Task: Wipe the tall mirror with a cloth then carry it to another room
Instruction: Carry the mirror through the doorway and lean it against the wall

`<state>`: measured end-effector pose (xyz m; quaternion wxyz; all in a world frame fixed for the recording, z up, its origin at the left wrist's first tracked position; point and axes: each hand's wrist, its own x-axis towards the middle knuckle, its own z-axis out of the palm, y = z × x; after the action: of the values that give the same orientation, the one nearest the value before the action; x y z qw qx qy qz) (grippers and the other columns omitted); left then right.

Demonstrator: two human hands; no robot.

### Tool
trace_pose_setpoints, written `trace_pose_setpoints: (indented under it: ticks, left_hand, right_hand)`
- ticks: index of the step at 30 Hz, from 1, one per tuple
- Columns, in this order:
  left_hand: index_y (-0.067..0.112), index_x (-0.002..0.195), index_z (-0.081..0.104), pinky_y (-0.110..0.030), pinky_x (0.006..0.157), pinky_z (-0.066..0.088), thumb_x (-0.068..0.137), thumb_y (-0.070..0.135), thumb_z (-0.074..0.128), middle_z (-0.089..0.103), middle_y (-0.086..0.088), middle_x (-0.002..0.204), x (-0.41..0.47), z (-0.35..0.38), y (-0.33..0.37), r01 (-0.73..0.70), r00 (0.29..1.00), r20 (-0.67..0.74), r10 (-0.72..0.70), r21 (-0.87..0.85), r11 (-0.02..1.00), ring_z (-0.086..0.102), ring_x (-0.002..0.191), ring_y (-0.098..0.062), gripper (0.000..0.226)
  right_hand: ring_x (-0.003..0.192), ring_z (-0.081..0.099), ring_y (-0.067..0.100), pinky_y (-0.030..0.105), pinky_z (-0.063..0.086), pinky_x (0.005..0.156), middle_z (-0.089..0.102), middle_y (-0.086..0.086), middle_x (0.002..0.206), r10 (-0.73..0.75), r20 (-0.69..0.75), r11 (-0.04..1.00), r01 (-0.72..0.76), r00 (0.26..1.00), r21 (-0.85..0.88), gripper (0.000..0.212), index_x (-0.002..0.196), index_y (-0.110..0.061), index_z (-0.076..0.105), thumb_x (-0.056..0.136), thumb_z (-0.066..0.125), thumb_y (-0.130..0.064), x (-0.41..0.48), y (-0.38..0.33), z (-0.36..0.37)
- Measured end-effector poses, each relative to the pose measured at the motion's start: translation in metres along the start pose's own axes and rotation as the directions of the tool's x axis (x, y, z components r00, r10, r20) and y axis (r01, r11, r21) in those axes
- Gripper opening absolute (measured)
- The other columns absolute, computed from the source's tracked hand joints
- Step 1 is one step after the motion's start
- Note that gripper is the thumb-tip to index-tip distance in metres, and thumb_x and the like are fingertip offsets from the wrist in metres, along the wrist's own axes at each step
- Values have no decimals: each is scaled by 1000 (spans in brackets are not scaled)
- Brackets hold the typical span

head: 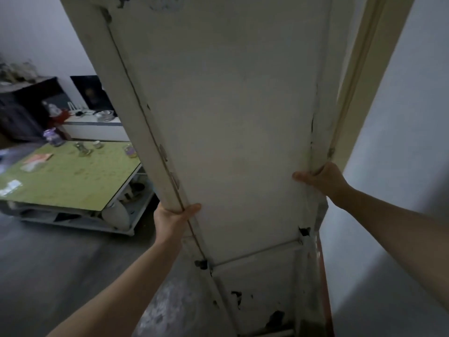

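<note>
Tall mirror (230, 132) — white back (paint chipped) — upright, slightly tilted.

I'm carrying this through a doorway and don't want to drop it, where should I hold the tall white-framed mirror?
Grip the tall white-framed mirror by its two long side rails, one hand from each side, as the left hand and right hand do now. The flat back panel offers no hold, and the rails are narrow enough to wrap.

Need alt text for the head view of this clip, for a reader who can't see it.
Both hands grip the side edges of a tall white panel, apparently the mirror's back: left hand lower, right hand higher beside a door frame. A low green-topped table with jars stands to the left.
</note>
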<state>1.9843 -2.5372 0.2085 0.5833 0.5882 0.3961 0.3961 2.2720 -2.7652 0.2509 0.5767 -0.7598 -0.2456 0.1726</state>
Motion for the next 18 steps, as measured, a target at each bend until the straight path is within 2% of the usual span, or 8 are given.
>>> trace_pose_setpoints:
  ticks: [3,6,9,11,13,14,16,18]
  left_hand:
    - [8,106,68,-23,62,57,55,10,90,75,-2,95,-7,-3,-5,-6,998,-60,7,10,1000,72,84,-17,55]
    - [8,103,69,-20,58,56,57,9,89,74,0,92,-13,-4,-5,-18,994,-105,19,14,1000,71,83,-16,50]
    - [7,104,68,-20,59,55,59,7,88,74,-2,94,-19,-3,-2,-25,989,-143,26,3,1000,71,84,-18,49]
    - [7,105,68,-21,60,55,60,8,88,73,-2,94,-25,-3,-5,-27,986,-166,27,6,1000,70,86,-18,49]
    - [17,99,69,-22,63,54,60,10,89,73,4,93,-33,-3,-7,-24,977,-212,24,4,1000,69,85,-13,45]
    - [23,95,67,-22,63,54,59,11,89,72,8,92,-36,-2,-7,-24,973,-231,24,2,1000,68,83,-9,43]
    - [27,93,64,-19,62,53,58,13,90,69,14,89,-40,-1,-7,-13,962,-274,14,5,1000,66,80,-1,45]
    - [24,97,63,-14,58,52,56,13,91,67,16,88,-44,0,-7,-7,946,-326,5,-7,1000,64,74,5,51]
  right_hand:
    - [62,65,-9,6,48,49,67,-20,74,-32,69,999,35,997,-35,23,74,-28,64,64,84,-28,11,0,4]
    - [71,63,0,9,49,52,65,-13,83,-36,124,996,45,992,-73,23,79,-27,63,67,83,-29,22,-3,6]
    - [77,62,4,15,51,62,65,-6,91,-64,178,992,82,982,-92,25,87,-23,64,70,82,-27,35,-5,8]
    - [87,65,15,29,56,76,67,2,102,-67,216,992,88,974,-92,36,100,-12,65,72,81,-26,43,-2,10]
    - [100,64,25,42,54,90,66,9,113,-68,262,989,99,963,-108,51,115,-2,62,73,80,-25,48,-5,13]
    - [103,63,27,43,53,92,65,10,115,-65,273,989,99,960,-113,54,118,-1,60,73,79,-25,50,-7,15]
    - [98,63,21,35,54,86,65,6,112,-53,291,991,87,955,-103,49,113,-5,61,73,79,-26,55,-10,20]
    - [85,63,11,16,53,67,65,0,102,-37,301,993,70,953,-97,34,99,-12,62,73,79,-24,59,-16,25]
